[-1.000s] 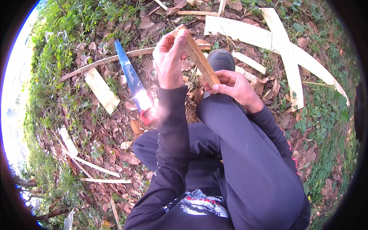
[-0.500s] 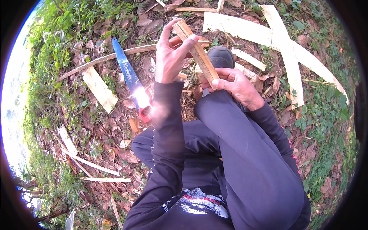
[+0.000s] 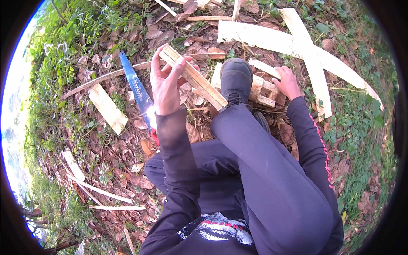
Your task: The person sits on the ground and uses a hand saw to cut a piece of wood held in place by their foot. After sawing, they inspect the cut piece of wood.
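My left hand [image 3: 169,87] grips a squared wooden stick [image 3: 196,78] between thumb and fingers. A dark line runs along the stick's length, and its lower right end points toward my raised knee. Beyond that knee, my right hand [image 3: 290,83] is down at the ground, its fingers closed about the near end of a short pale wooden strip [image 3: 263,68]. Part of that grip is hidden. Several short wooden blocks [image 3: 264,95] lie just beside my right hand, next to my dark shoe [image 3: 236,78].
To the left lies a handsaw [image 3: 137,85] with a blue blade and red handle, across a long thin stick [image 3: 106,75]. A flat board piece [image 3: 108,108] is beside it. Long pale planks [image 3: 312,68] cross at the far right. Dry leaves and green plants cover the ground.
My right hand has let go of the squared stick and moved right and down to the pale strip. My left hand, still holding the stick, has shifted left and nearer.
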Demonstrator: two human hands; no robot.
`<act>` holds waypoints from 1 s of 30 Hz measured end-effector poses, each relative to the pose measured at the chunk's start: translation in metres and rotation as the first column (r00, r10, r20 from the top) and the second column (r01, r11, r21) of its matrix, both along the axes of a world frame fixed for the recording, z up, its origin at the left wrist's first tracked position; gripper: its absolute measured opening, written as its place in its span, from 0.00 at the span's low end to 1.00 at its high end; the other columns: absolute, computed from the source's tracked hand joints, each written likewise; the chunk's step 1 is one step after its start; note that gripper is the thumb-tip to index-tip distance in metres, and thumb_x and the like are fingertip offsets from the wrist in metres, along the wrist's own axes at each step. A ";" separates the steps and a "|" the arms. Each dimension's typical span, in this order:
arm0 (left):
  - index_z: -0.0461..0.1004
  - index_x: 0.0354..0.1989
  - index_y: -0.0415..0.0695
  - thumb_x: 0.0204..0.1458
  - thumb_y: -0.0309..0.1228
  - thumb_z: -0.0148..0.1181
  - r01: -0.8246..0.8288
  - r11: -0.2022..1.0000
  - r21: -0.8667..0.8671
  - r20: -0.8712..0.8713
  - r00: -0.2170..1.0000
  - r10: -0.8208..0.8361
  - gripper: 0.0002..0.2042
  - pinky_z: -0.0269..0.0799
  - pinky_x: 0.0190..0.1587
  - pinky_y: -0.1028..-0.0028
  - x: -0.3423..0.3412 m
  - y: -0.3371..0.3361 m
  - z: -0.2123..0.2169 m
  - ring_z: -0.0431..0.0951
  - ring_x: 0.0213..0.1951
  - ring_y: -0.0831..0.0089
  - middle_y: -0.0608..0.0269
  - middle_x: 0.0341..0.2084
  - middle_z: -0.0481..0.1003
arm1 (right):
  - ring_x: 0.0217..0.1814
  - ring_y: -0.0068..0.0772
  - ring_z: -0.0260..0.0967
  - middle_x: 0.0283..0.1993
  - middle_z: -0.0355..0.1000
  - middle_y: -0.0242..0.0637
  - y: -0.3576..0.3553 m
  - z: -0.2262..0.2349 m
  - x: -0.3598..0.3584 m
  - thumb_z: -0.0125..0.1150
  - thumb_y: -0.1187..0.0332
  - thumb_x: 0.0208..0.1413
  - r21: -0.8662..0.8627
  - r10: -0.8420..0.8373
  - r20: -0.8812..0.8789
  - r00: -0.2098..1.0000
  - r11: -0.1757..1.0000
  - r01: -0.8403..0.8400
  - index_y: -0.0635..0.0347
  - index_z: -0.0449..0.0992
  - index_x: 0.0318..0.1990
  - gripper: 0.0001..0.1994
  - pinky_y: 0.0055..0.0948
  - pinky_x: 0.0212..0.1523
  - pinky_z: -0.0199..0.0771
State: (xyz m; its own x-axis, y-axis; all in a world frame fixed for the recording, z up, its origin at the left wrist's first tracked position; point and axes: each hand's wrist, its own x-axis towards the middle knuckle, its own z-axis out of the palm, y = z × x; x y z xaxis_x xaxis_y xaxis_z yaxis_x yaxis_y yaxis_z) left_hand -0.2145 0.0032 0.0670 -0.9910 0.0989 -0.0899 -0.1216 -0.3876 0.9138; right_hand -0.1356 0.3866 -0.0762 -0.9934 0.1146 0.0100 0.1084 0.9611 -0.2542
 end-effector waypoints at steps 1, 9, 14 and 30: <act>0.56 0.63 0.45 0.56 0.25 0.60 -0.009 1.000 0.009 0.016 1.000 0.009 0.28 0.83 0.34 0.67 0.004 0.000 -0.003 0.82 0.36 0.61 0.48 0.39 0.78 | 0.54 0.43 0.67 0.48 0.69 0.40 0.003 -0.006 0.001 0.63 0.70 0.50 0.037 0.004 -0.018 1.000 0.999 -0.004 0.56 0.73 0.52 0.20 0.45 0.54 0.68; 0.55 0.64 0.48 0.59 0.23 0.55 -0.168 0.982 0.087 0.028 0.986 0.166 0.25 0.83 0.40 0.60 0.038 -0.015 -0.023 0.82 0.40 0.53 0.42 0.44 0.76 | 0.51 0.46 0.67 0.48 0.64 0.47 0.000 0.010 -0.019 0.60 0.76 0.43 0.151 0.021 -0.072 0.997 0.988 -0.010 0.64 0.70 0.49 0.21 0.42 0.51 0.71; 0.55 0.62 0.50 0.59 0.24 0.56 -0.381 0.920 0.093 0.069 0.924 0.376 0.24 0.81 0.43 0.58 0.087 -0.050 -0.051 0.80 0.43 0.51 0.43 0.45 0.75 | 0.52 0.50 0.68 0.51 0.60 0.51 -0.023 0.081 -0.004 0.62 0.74 0.45 -0.073 -0.214 -0.321 0.923 0.977 0.201 0.66 0.67 0.53 0.24 0.43 0.54 0.73; 0.51 0.64 0.48 0.58 0.25 0.57 -0.640 0.762 0.097 0.161 0.766 0.623 0.28 0.82 0.39 0.59 0.210 -0.086 -0.019 0.80 0.42 0.56 0.45 0.45 0.75 | 0.70 0.58 0.54 0.68 0.57 0.58 -0.058 0.014 0.097 0.51 0.74 0.57 -0.111 0.146 -0.288 0.946 0.977 -0.184 0.64 0.66 0.63 0.24 0.45 0.67 0.60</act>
